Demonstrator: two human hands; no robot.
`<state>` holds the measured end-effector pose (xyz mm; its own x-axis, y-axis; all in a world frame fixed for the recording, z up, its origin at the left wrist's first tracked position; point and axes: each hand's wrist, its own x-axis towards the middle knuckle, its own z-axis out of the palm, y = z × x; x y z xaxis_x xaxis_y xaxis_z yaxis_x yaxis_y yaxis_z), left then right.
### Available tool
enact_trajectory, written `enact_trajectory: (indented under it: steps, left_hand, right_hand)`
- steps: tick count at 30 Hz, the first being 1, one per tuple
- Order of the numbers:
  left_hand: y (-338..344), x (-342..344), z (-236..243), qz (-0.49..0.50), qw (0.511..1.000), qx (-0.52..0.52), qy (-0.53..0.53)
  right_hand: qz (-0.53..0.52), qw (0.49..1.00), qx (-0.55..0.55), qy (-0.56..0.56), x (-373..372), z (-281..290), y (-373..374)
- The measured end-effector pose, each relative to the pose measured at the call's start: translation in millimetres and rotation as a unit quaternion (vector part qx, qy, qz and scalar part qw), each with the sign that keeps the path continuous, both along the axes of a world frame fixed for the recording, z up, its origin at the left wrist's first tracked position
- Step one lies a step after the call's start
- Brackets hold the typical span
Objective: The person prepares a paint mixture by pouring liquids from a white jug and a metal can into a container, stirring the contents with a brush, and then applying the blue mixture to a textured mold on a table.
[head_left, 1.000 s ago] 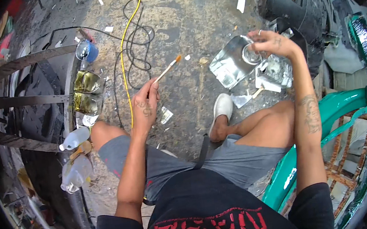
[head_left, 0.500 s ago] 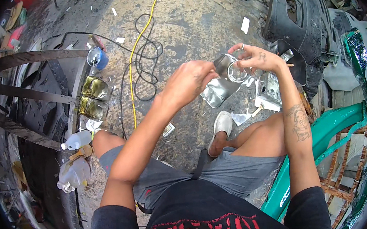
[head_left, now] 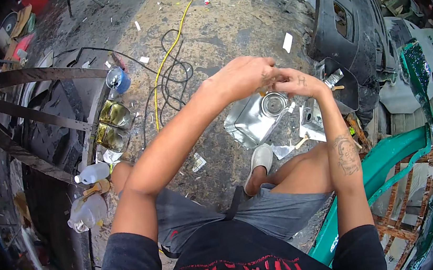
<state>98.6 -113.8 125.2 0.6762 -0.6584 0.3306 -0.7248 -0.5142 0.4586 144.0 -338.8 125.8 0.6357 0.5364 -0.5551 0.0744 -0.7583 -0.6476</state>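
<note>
Both my hands meet above a shiny silver metal sheet [head_left: 246, 123] with raised edges, like a cut-open tin, lying on the floor. On it is a round, ringed, glassy-looking piece [head_left: 275, 104], just below my fingers. My left hand [head_left: 252, 75] reaches across from the left, back upward, its fingers bent and closed at the tips. My right hand [head_left: 299, 82] comes in from the right, thumb and fingers drawn together against the left fingertips. Whatever lies between the fingers is hidden.
At left are a blue cup [head_left: 118, 80], a gold cut-open tin [head_left: 112, 115] and clear plastic bottles [head_left: 93, 174]. A yellow cable [head_left: 168, 40] and black cord [head_left: 167, 71] cross the floor. Right are a white box [head_left: 312, 119], a black bumper [head_left: 342, 27] and a green panel [head_left: 395, 150].
My left hand has moved right and slightly up to meet my right hand. My right hand has lowered a little, its spread fingers closing. The metal sheet and round piece appear lower in view.
</note>
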Motion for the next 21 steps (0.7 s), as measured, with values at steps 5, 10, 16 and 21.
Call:
enact_trajectory:
  steps: [5,10,16,21]
  left_hand:
    - [-2.2,4.6,2.2,-0.022,0.999,0.006,-0.039]
    - [-17.4,-2.9,5.4,0.0,0.998,-0.06,-0.026]
    - [-9.8,-10.4,-3.8,0.078,0.989,-0.098,-0.079]
    - [84.4,-80.2,-9.1,0.201,0.936,-0.272,-0.098]
  right_hand:
    - [0.027,0.996,0.055,-0.06,-0.4,-3.5,-1.9]
    - [-0.001,0.984,0.065,-0.167,-3.3,-7.4,-18.9]
    - [-0.028,0.979,0.09,-0.183,3.1,-19.8,-22.0]
    - [-0.044,0.98,0.112,-0.156,3.5,-13.5,-1.8]
